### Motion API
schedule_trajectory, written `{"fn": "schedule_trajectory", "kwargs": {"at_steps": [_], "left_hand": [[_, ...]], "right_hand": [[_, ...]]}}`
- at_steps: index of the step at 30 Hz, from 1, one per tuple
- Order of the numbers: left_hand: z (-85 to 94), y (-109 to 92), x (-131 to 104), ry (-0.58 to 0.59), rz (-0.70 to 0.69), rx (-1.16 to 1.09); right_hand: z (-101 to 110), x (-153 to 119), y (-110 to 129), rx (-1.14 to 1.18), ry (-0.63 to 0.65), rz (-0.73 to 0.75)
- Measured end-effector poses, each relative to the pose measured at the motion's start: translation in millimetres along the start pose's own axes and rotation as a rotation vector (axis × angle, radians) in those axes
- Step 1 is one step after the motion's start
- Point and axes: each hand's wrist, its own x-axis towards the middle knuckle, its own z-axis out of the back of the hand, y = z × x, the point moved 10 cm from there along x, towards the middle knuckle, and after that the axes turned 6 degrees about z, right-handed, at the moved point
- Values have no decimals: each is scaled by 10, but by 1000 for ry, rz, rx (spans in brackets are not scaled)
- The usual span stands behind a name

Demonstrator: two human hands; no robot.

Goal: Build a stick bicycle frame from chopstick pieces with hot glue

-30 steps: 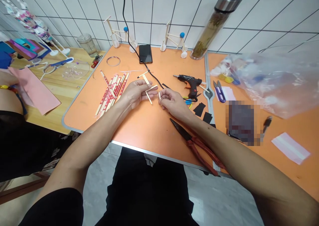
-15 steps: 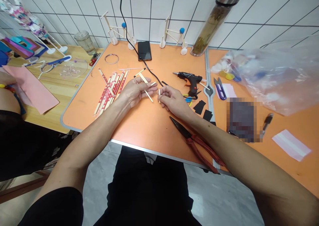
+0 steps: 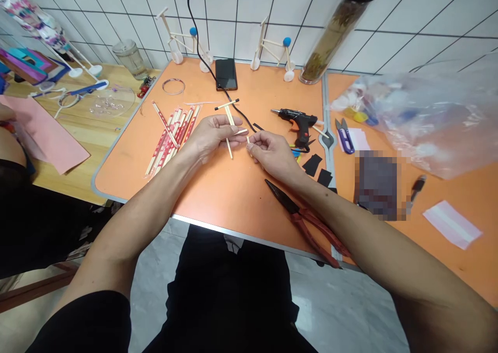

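Head: hands (image 3: pixel 213 135) (image 3: pixel 272 155) inside table edges (image 3: pixel 249 237)

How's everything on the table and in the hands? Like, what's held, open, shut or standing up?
Stick frame: held in left hand
Short stick: pinched in right hand
Phone: screen dark
Glue gun: lying on its side
Pliers: lying flat, jaws shut
Purple snips: blades open
Tall bottle: capped, leaning in the picture
Red-wrapped sticks: piled up
Stick models: both standing

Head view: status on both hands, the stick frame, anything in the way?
Left hand holding stick frame with black-tipped crossbar. Right hand pinching short stick close by. Pliers, glue gun near right hand, neither between hands.
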Motion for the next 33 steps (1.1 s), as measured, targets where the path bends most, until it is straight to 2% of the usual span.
{"fn": "schedule_trajectory", "kwargs": {"at_steps": [11, 33], "left_hand": [[-36, -30, 8, 26, -30, 74], [-32, 1, 4, 16, -11, 121]], "right_hand": [[11, -51, 44, 55, -53, -16], [29, -12, -2, 3, -56, -17]]}}
